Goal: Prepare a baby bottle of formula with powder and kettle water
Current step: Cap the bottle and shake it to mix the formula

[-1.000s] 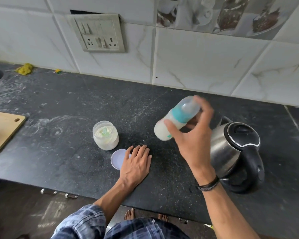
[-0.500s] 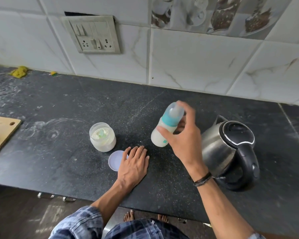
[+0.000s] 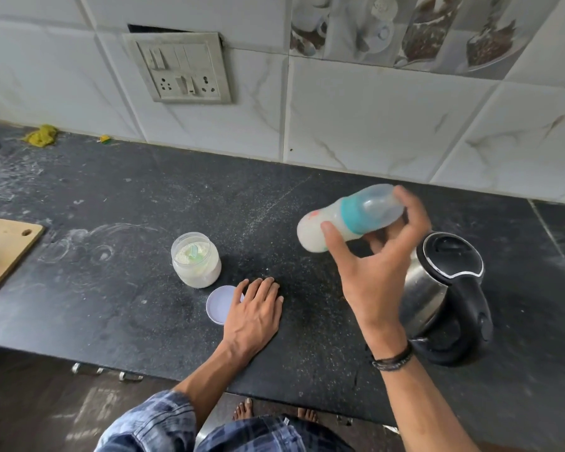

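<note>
Item: bottle (image 3: 310, 230), capped, milky, held in your right hand (image 3: 372, 275) grip, tipped flatter than half a second ago, so mixing is likely underway; left hand (image 3: 255, 314) flat on bench (image 3: 111, 305).

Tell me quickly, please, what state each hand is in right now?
Left hand: open, flat on the counter.
Right hand: holding the bottle, tilted above the counter.
</note>
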